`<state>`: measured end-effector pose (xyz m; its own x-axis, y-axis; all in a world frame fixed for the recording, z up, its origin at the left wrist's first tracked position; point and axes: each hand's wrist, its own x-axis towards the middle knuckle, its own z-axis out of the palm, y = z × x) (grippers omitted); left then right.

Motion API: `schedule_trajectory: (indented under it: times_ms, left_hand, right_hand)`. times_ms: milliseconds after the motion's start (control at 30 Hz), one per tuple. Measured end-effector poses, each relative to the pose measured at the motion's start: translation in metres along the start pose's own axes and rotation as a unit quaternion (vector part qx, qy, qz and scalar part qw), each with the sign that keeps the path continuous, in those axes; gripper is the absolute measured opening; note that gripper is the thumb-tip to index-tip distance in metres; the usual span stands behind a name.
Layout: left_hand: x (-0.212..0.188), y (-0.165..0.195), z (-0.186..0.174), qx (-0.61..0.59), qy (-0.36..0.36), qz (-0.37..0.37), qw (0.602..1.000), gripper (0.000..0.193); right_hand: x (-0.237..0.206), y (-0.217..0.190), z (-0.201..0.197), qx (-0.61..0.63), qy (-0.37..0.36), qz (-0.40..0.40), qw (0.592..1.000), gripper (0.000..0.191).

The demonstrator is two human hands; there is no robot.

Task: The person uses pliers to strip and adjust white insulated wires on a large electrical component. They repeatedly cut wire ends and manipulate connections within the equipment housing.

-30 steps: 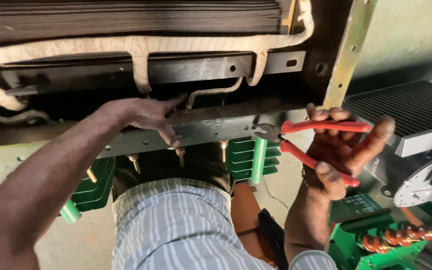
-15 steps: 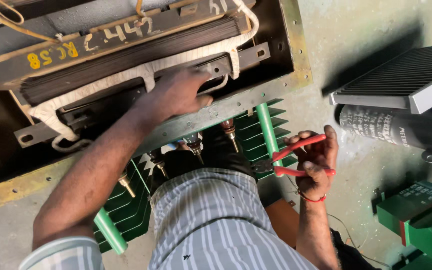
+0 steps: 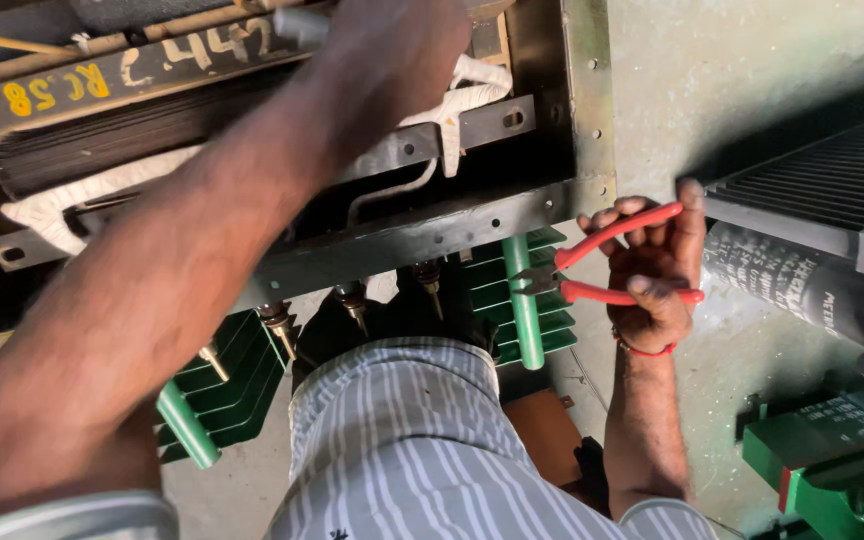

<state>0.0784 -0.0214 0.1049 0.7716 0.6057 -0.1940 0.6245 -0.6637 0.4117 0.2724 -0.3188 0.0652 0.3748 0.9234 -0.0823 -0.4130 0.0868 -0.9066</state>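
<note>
**Pliers in one hand, other hand up on the transformer core**

Right hand is at the right middle of the frame, fingers wrapped around a pair of red-handled pliers. The handles are spread apart in the grip and the metal nose points left, ending right at a green vertical bar under the dark steel frame.

Left hand is way up at the top centre, reaching across the frame from the lower left. It lies on the upper part of the unit, by the white cloth tape that's looped around the clamp bar. Can't tell if the fingers are closed on anything, they're hidden from this angle.

Below the frame there's a row of brass terminal studs and green finned radiators on both sides. A person in a striped shirt sits at the bottom centre. Far right: a grey finned unit and green equipment in the lower right corner.
</note>
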Motion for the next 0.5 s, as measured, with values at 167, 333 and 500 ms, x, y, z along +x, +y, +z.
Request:
schedule_trajectory:
  times_ms: [167,333,500]
  left_hand:
    - [-0.050,0.005,0.046,-0.147,-0.239,-0.212,0.936,0.026]
    - [-0.081,0.004,0.091,-0.282,-0.135,-0.247,0.917,0.033]
    - [-0.070,-0.020,0.085,-0.376,-0.276,-0.333,0.819,0.039]
  right_hand:
    - [0.089,-0.009,-0.035,-0.017,-0.040,0.022,0.999,0.110]
    - [0.188,-0.002,-0.052,-0.033,-0.138,0.086,0.986,0.090]
    - [0.270,0.031,-0.048,-0.091,-0.320,0.146,0.932,0.050]
